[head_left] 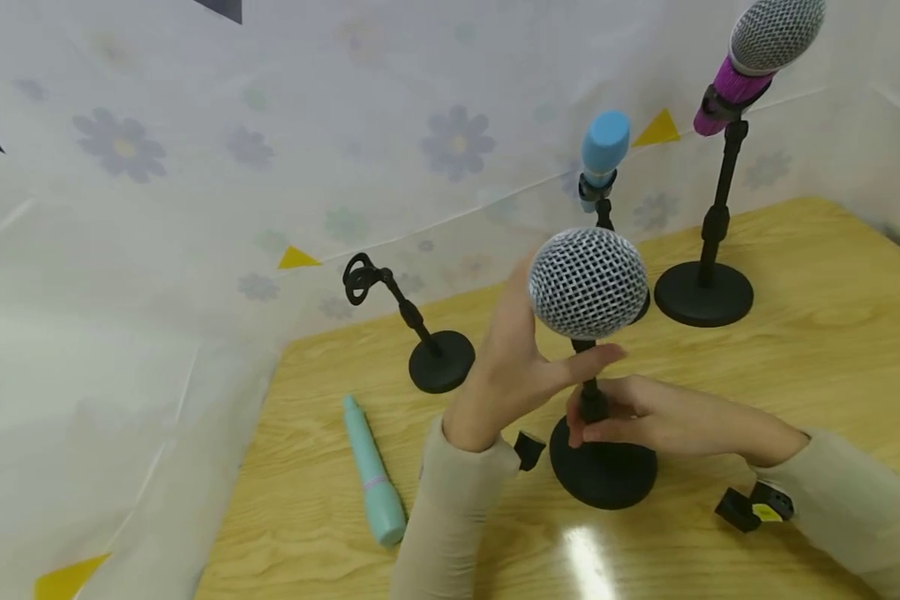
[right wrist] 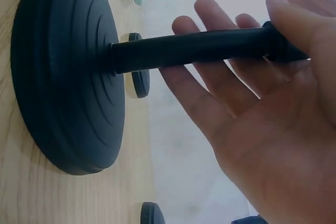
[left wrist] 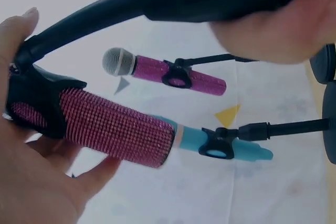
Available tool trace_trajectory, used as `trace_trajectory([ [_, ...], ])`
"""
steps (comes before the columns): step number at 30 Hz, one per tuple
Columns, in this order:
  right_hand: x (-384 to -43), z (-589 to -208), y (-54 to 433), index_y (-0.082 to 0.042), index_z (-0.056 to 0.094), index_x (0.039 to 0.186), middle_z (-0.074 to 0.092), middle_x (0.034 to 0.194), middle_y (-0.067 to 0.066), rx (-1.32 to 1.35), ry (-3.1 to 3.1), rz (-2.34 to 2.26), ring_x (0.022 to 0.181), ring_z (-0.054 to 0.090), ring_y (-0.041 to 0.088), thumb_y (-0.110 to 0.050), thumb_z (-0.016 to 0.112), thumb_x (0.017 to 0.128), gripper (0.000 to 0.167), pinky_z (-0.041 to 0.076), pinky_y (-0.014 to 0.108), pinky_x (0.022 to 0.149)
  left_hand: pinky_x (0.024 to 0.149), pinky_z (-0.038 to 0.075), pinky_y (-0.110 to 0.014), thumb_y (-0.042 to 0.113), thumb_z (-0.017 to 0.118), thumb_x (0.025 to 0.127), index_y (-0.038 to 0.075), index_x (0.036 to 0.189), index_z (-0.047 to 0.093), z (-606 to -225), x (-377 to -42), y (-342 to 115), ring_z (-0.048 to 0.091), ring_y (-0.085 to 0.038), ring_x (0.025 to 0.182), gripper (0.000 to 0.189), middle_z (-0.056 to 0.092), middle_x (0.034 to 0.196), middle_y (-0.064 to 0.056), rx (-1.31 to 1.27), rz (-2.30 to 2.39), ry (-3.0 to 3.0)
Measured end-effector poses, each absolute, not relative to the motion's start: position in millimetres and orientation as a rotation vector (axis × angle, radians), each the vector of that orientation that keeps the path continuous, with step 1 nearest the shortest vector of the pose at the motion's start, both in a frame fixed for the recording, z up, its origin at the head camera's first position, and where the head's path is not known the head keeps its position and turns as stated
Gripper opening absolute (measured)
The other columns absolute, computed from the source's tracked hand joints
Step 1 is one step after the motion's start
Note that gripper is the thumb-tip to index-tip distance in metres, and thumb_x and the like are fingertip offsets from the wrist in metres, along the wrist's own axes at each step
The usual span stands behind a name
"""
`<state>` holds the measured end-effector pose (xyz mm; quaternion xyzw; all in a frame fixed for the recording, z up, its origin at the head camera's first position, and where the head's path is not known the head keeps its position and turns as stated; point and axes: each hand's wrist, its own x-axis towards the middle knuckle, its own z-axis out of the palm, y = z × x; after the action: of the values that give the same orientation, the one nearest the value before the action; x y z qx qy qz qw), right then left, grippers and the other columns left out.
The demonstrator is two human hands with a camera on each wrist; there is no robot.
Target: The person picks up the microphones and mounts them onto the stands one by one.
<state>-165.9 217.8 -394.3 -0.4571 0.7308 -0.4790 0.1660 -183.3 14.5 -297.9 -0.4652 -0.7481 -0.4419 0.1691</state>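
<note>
A white floral sheet (head_left: 195, 208) hangs behind and beside a wood-grain table (head_left: 802, 367). Near the middle of the table stands the front black microphone stand (head_left: 603, 479), its round base flat on the surface. Farther back, to the right, the rear microphone stand (head_left: 708, 296) carries a magenta microphone (head_left: 753, 58) with a silver mesh head, tilted in its clip.

Two cream sleeves (head_left: 457, 508) reach in. The left hand (head_left: 510, 367) curls round the clipped end of the rhinestone microphone (head_left: 588, 283), thumb extended across the stand; how firmly it grips, I cannot tell. This microphone sits in the front stand's clip, mesh head toward the head camera and pink studded handle pointing away. The right hand (head_left: 645, 417) grasps that stand's upright just above the base, thumb and fingers on either side of it.

To the left is a shorter stand (head_left: 441, 362) with a looped clip, and near it a teal microphone (head_left: 375, 471) lies on the table. Behind the rhinestone microphone, a blue microphone (head_left: 605, 142) is clipped upright. Smallest are the yellow triangles (head_left: 296, 258) on the sheet.
</note>
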Motion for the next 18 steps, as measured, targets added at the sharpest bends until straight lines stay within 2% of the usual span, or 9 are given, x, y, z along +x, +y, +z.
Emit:
trace_trajectory([
  [3, -164.9, -394.6, 219.1, -0.020, 0.061, 0.115, 0.068, 0.111, -0.007, -1.288, 2.106, -1.359, 0.103, 0.065, 0.005, -0.013, 0.053, 0.105, 0.015, 0.054, 0.021, 0.090, 0.122, 0.036, -0.034, 0.014, 0.088, 0.078, 0.009, 0.159, 0.021, -307.9, -176.6, 10.2, 0.036, -0.018, 0.148, 0.105, 0.034, 0.160, -0.010, -1.226, -1.294, -2.181],
  [5, -164.5, -395.1, 222.4, -0.019, 0.061, 0.115, 0.069, 0.111, -0.006, -1.287, 2.095, -1.372, 0.104, 0.065, 0.006, -0.011, 0.052, 0.105, 0.016, 0.055, 0.021, 0.090, 0.118, 0.041, -0.035, 0.020, 0.088, 0.079, 0.015, 0.160, 0.020, -312.7, -172.2, 9.7, 0.036, -0.016, 0.147, 0.106, 0.032, 0.161, -0.005, -1.111, -1.335, -2.293],
  [8, -163.9, -398.3, 229.3, -0.017, 0.063, 0.114, 0.070, 0.109, -0.004, -1.283, 2.092, -1.362, 0.105, 0.066, 0.006, -0.010, 0.052, 0.105, 0.016, 0.054, 0.020, 0.093, 0.108, 0.050, -0.032, 0.032, 0.084, 0.084, 0.023, 0.159, 0.024, -317.7, -168.3, 14.1, 0.045, -0.015, 0.139, 0.096, 0.038, 0.155, 0.001, -0.928, -1.449, -2.536],
  [10, -164.0, -401.2, 234.1, -0.017, 0.065, 0.113, 0.072, 0.108, -0.003, -1.299, 2.111, -1.333, 0.104, 0.066, 0.005, -0.009, 0.052, 0.105, 0.017, 0.055, 0.020, 0.092, 0.102, 0.053, -0.028, 0.039, 0.078, 0.089, 0.022, 0.156, 0.031, -321.8, -166.9, 17.7, 0.054, -0.012, 0.129, 0.084, 0.048, 0.147, 0.002, -0.911, -1.431, -2.698],
  [12, -164.3, -403.7, 239.0, -0.017, 0.066, 0.113, 0.072, 0.111, -0.002, -1.300, 2.125, -1.304, 0.107, 0.064, 0.002, -0.009, 0.051, 0.105, 0.019, 0.054, 0.019, 0.092, 0.100, 0.052, -0.022, 0.039, 0.072, 0.094, 0.018, 0.148, 0.045, -327.2, -166.6, 21.4, 0.061, -0.011, 0.120, 0.065, 0.059, 0.136, 0.001, -1.079, -1.278, -2.785],
  [14, -164.8, -405.6, 243.8, -0.016, 0.066, 0.114, 0.072, 0.112, -0.001, -1.305, 2.137, -1.295, 0.109, 0.063, 0.001, -0.009, 0.051, 0.105, 0.019, 0.053, 0.019, 0.092, 0.097, 0.052, -0.016, 0.033, 0.067, 0.098, 0.012, 0.139, 0.055, -334.5, -168.0, 24.9, 0.066, -0.010, 0.114, 0.048, 0.066, 0.127, -0.003, -1.326, -1.129, -2.764],
  [16, -165.0, -406.9, 246.6, -0.015, 0.063, 0.117, 0.070, 0.114, 0.000, -1.295, 2.117, -1.314, 0.112, 0.062, 0.003, -0.007, 0.051, 0.105, 0.019, 0.053, 0.019, 0.093, 0.096, 0.051, -0.011, 0.022, 0.064, 0.099, 0.007, 0.131, 0.061, -342.0, -169.2, 26.0, 0.067, -0.011, 0.114, 0.035, 0.070, 0.124, -0.006, -1.517, -1.069, -2.685],
  [18, -164.3, -407.6, 247.0, -0.012, 0.058, 0.122, 0.068, 0.114, 0.002, -1.287, 2.090, -1.331, 0.112, 0.063, 0.005, -0.007, 0.050, 0.105, 0.020, 0.053, 0.019, 0.093, 0.095, 0.050, -0.009, 0.014, 0.063, 0.099, 0.004, 0.129, 0.062, -348.7, -169.9, 25.2, 0.067, -0.013, 0.115, 0.032, 0.070, 0.126, -0.008, -1.611, -1.118, -2.639],
])
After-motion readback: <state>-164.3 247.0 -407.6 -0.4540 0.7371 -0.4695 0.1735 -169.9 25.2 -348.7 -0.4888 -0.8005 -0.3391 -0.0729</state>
